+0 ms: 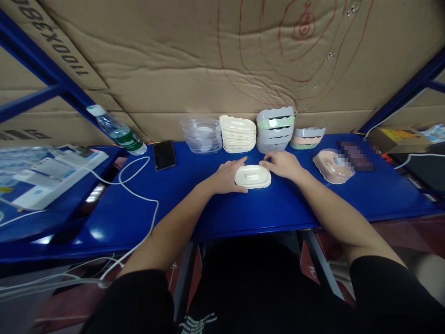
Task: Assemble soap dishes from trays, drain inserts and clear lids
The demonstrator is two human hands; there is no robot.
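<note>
A small cream oval lid [252, 176] with a raised bar handle lies in front of me on the blue table. My left hand [227, 176] is closed around its left end, with the thumb on the near side and the fingers on the far side. At the lid's far right edge, my right hand [281, 163] has its fingers curled in and the fingertips against the rim. Just behind stand a stack of cream wavy-edged trays [238, 134] and a stack of clear plastic trays [201, 134]. Whatever lies under the lid is hidden.
Farther right are a stack of grey and green containers [276, 132], a low mixed-colour stack [308, 138] and a pink lidded container [333, 167]. A phone [164, 155], a water bottle [120, 132] and a white cable [156, 208] are at left. Cardboard [167, 83] walls the back.
</note>
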